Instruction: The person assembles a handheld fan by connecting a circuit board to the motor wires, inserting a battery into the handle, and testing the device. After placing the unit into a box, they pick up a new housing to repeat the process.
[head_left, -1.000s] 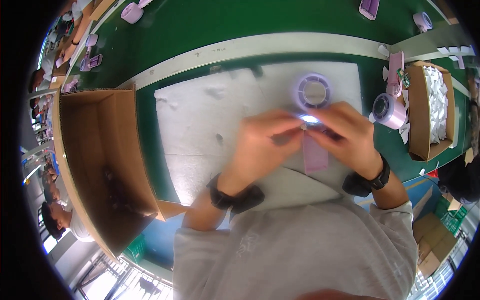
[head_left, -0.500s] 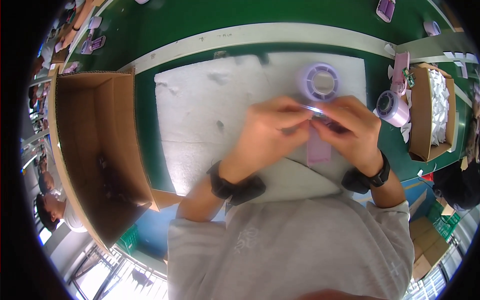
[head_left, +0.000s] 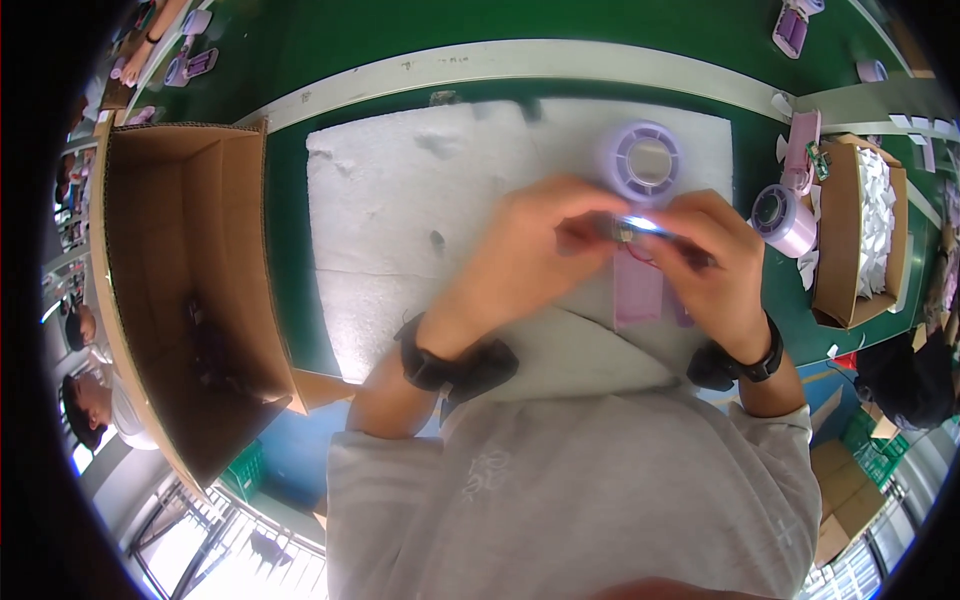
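Pinching a small glinting part [head_left: 642, 224] over the foam mat [head_left: 375, 220], nearer its right edge, fingers of left hand [head_left: 540, 238] and right hand [head_left: 716, 248] are gripping something probably light, fragile, best edge-held.

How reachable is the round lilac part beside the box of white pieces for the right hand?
Likely yes: nothing visible stands between the right hand and the round lilac part, though the hand's fingers hold a glowing piece.

Head-worn fisheye, facing down, near table [head_left: 290, 200]
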